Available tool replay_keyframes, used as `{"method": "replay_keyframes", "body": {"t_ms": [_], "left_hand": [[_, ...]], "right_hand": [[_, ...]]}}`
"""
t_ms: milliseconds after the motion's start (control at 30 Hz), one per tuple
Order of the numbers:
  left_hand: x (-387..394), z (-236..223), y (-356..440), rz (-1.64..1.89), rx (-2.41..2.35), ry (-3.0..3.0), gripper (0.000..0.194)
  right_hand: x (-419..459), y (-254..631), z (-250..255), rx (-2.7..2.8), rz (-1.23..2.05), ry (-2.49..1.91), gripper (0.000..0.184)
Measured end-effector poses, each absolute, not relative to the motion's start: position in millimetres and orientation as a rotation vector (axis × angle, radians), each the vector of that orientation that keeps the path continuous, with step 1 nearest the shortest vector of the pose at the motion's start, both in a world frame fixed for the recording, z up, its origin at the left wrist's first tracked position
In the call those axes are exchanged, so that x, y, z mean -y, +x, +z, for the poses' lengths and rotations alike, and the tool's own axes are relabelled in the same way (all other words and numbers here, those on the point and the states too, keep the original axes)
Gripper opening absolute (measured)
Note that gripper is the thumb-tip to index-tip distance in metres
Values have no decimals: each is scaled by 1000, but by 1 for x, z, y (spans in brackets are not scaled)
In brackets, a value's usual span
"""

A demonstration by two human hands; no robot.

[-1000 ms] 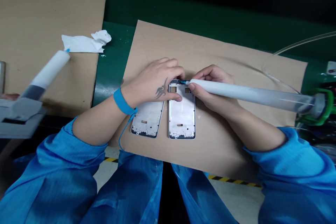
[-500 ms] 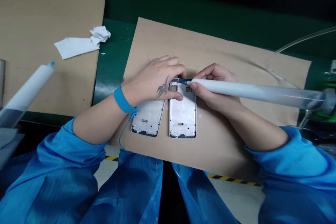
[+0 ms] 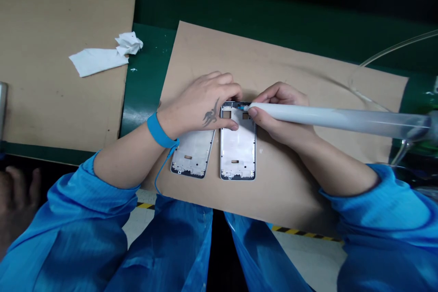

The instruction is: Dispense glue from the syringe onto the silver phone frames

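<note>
A silver phone frame point(image 3: 238, 150) with a dark rim lies flat on a brown cardboard sheet point(image 3: 290, 191). My left hand point(image 3: 208, 105), with a blue wrist strap on its wrist, grips the upper part of this frame, thumb across its face and fingers at the top edge. A long white dispensing syringe point(image 3: 325, 115) is pinched near its nozzle in my right hand point(image 3: 284, 107). Its blue tip meets the frame's upper end, though contact is too small to make out. Just left lies a second phone frame point(image 3: 193, 157), slightly tilted and partly covered by my left hand.
A clear air hose point(image 3: 393, 52) curves in from the right toward the sheet. Crumpled white tissue point(image 3: 99, 60) lies on another cardboard sheet point(image 3: 61, 13) at the left. Another person's hand point(image 3: 17, 196) shows at the lower left edge. The green tabletop point(image 3: 150, 64) runs between the sheets.
A second syringe at the left has gone from view, and another person's hand now shows there. My hands, the frame and the syringe tip are almost where they were.
</note>
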State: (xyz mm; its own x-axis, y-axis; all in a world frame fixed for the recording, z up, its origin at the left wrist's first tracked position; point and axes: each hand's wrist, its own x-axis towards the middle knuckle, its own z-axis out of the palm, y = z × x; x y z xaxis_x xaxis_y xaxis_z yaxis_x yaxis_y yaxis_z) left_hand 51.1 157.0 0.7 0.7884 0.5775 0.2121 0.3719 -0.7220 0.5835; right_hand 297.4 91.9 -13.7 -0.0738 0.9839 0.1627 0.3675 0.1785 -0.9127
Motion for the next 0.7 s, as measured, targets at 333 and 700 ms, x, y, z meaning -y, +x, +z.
{"method": "replay_keyframes", "body": {"t_ms": [333,700], "left_hand": [[-157,0,51,521,-705,2449,61],[-157,1,50,515,-706,2459,64]], "right_hand": [[-91,297,-12,1586,876,-1354,39],[-91,298,-13,1570,865,-1344,39]]}}
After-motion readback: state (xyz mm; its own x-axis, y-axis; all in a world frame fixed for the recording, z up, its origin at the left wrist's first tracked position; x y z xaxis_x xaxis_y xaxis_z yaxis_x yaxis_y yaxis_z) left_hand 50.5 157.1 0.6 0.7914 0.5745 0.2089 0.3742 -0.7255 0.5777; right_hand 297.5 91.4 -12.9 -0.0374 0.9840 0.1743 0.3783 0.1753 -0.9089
